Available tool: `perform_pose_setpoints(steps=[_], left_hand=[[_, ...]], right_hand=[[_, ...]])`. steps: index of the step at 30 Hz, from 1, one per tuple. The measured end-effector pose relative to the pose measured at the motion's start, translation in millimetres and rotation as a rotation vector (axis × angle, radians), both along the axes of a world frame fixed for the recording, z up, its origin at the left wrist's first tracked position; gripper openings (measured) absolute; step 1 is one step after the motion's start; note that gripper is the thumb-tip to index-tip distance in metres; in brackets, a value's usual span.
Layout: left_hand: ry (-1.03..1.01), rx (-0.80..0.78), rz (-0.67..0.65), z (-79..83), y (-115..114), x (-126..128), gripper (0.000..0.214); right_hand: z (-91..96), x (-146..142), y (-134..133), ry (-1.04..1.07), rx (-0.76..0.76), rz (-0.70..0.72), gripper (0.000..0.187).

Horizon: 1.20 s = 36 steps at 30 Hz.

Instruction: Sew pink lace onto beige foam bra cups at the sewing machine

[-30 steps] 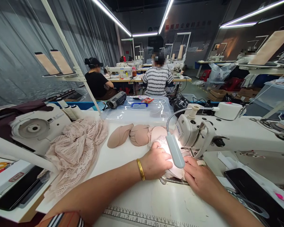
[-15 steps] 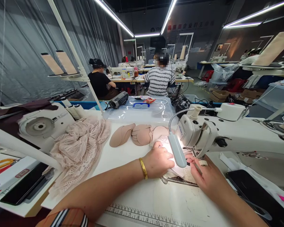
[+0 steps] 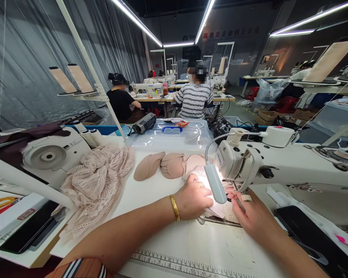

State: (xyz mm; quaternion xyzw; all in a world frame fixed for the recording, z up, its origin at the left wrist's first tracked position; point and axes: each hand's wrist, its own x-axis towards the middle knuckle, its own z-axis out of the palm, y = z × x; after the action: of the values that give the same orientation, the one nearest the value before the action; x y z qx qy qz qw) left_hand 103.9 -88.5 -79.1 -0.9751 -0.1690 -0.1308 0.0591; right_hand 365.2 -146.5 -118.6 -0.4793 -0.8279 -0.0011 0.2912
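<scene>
My left hand [image 3: 193,200], with a gold bangle on the wrist, lies curled on a pale pink fabric piece [image 3: 217,209] under the lamp [image 3: 215,188] of the white sewing machine [image 3: 278,162]. My right hand [image 3: 251,216] reaches to the needle area, fingertips pinched near the presser foot, with a thimble-like ring on one finger. What the fingertips hold is too small to see. Beige bra cups [image 3: 169,165] lie just beyond my left hand.
A heap of pink lace [image 3: 94,185] lies left, beside another machine [image 3: 49,154]. A clear plastic box [image 3: 174,135] stands behind the cups. A black phone [image 3: 304,235] lies right, another phone [image 3: 29,231] and scissors [image 3: 0,204] far left. Other people sew at tables behind.
My right hand has slid from the fabric's near edge up toward the needle, fingers now pinched. My left hand has stayed on the fabric.
</scene>
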Motion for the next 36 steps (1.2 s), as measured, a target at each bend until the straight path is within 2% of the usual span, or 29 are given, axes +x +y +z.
perform_pose_setpoints(steps=[5, 10, 14, 18, 22, 30, 36], left_hand=[[0.006, 0.037, 0.007, 0.2, -1, -1, 0.012], [0.018, 0.064, 0.042, -0.1, 0, 0, 0.014], [0.033, 0.040, 0.064, 3.2, -8, 1, 0.008], [0.012, 0.033, -0.001, 5.9, -30, 1, 0.006], [-0.039, 0.050, -0.019, 5.3, -40, 1, 0.009], [-0.019, -0.014, -0.016, 3.0, -17, 1, 0.011], [0.033, -0.019, -0.013, 8.4, 2, 0, 0.016]], right_hand=[[3.1, -3, 0, -0.028, 0.050, -0.032, 0.024], [11.4, -6, -6, -0.012, -0.053, -0.050, 0.019], [20.6, -10, -13, -0.038, -0.216, 0.056, 0.021], [29.0, -13, -21, -0.089, -0.311, 0.187, 0.027], [30.3, -15, -24, -0.115, -0.375, 0.201, 0.029], [27.3, -19, -19, -0.027, -0.285, 0.175, 0.024], [30.3, -26, -15, -0.021, -0.289, 0.126, 0.021]])
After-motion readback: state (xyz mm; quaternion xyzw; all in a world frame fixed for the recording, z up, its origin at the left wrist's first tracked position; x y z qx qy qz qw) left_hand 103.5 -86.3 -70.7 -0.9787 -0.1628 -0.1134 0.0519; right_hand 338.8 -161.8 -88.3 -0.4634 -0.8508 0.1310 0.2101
